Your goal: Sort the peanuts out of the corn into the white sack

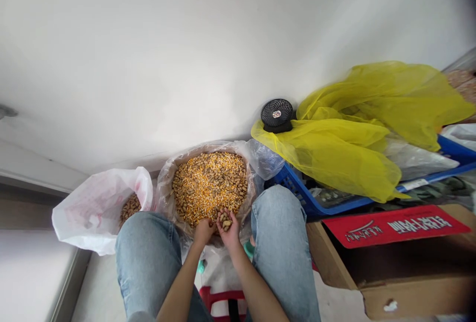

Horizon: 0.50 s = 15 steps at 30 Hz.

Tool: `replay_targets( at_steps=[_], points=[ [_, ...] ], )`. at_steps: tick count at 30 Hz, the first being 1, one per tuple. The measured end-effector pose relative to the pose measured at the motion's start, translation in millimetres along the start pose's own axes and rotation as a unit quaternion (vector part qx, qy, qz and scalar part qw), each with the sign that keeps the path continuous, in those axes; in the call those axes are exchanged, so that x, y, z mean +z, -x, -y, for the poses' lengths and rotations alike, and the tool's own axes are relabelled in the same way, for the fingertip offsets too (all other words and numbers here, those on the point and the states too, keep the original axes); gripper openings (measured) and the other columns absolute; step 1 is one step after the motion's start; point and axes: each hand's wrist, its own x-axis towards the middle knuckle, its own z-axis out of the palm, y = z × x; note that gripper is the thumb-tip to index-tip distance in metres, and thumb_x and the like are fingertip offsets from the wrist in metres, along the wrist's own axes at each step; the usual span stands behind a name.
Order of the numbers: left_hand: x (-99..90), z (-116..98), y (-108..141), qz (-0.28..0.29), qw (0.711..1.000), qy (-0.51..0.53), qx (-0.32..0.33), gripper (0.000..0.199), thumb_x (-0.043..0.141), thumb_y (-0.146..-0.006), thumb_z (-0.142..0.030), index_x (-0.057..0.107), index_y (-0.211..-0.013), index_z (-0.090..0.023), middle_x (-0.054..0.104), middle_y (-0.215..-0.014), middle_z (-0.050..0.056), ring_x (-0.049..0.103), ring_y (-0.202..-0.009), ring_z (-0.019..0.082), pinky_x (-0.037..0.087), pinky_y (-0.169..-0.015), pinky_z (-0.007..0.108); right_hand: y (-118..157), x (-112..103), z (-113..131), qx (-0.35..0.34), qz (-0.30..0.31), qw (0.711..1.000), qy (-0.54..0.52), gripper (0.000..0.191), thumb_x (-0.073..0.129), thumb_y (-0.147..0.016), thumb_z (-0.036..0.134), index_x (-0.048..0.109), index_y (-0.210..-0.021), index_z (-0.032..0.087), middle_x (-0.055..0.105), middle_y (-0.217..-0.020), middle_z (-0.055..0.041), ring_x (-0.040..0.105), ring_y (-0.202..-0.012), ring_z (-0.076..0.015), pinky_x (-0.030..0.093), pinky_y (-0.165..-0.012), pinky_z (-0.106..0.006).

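A bag (213, 190) lined with clear plastic stands between my knees, full of yellow corn kernels mixed with tan, oblong nuts that look like unshelled peanuts. Over its near edge, my right hand (231, 235) is turned palm up, fingers curled around several of these peanuts (225, 220). My left hand (204, 231) is close beside it at the same edge, its fingers closed together; whatever they pinch is too small to make out. To the left, a white plastic bag (100, 198) lies open with brown nuts (131, 206) inside, partly hidden by my knee.
At right, a blue basket (334, 209) is draped with yellow mesh cloth (345, 148), and a small black fan (277, 115) sits at the cloth's left end. An open cardboard box (416, 297) with a red flap is nearer me. A white wall (148, 64) rises behind.
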Motion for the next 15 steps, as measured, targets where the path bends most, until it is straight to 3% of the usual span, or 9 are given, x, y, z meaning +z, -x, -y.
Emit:
replay_targets(
  at_steps=[4, 7, 10, 15],
  points=[
    [-17.4, 1.2, -3.0, -0.075, 0.993, 0.076, 0.043, 0.026, 0.039, -0.078, -0.028, 0.058, -0.088, -0.014, 0.06, -0.091, 0.006, 0.054, -0.084, 0.013, 0.038, -0.075, 0.022, -2.6, -0.7, -2.0, -0.013, -0.013, 1.0, 0.016, 0.026, 0.059, -0.061, 0.03, 0.056, -0.085, 0.021, 0.063, -0.079, -0.001, 0.06, -0.07, -0.0131, 0.05, -0.062, -0.028],
    [-25.0, -7.2, 4.0, -0.118, 0.969, 0.164, 0.139, 0.025, 0.041, -0.077, -0.032, 0.057, -0.087, -0.017, 0.059, -0.089, 0.004, 0.053, -0.084, 0.013, 0.039, -0.075, 0.023, -4.8, -2.7, -3.7, -0.015, -0.017, 1.0, 0.022, 0.025, 0.058, -0.062, 0.03, 0.057, -0.085, 0.022, 0.064, -0.078, -0.0004, 0.06, -0.07, -0.0132, 0.05, -0.058, -0.026],
    [-23.4, -19.4, 14.7, -0.091, 0.956, 0.158, 0.23, 0.021, 0.044, -0.075, -0.032, 0.058, -0.086, -0.02, 0.058, -0.091, 0.003, 0.05, -0.088, 0.014, 0.038, -0.079, 0.025, -5.8, -3.7, -3.9, 0.002, 0.001, 1.0, 0.018, 0.021, 0.057, -0.062, 0.029, 0.058, -0.081, 0.021, 0.064, -0.076, 0.0008, 0.059, -0.068, -0.0116, 0.048, -0.055, -0.023],
    [-15.0, -30.1, 25.5, -0.065, 0.96, 0.07, 0.264, 0.021, 0.047, -0.075, -0.031, 0.059, -0.089, -0.022, 0.056, -0.098, 0.003, 0.045, -0.095, 0.016, 0.034, -0.086, 0.029, -4.3, -1.0, -2.5, 0.011, 0.043, 0.999, 0.01, 0.013, 0.058, -0.06, 0.028, 0.06, -0.069, 0.019, 0.065, -0.072, 0.0002, 0.059, -0.069, -0.0113, 0.047, -0.062, -0.022]
  ],
)
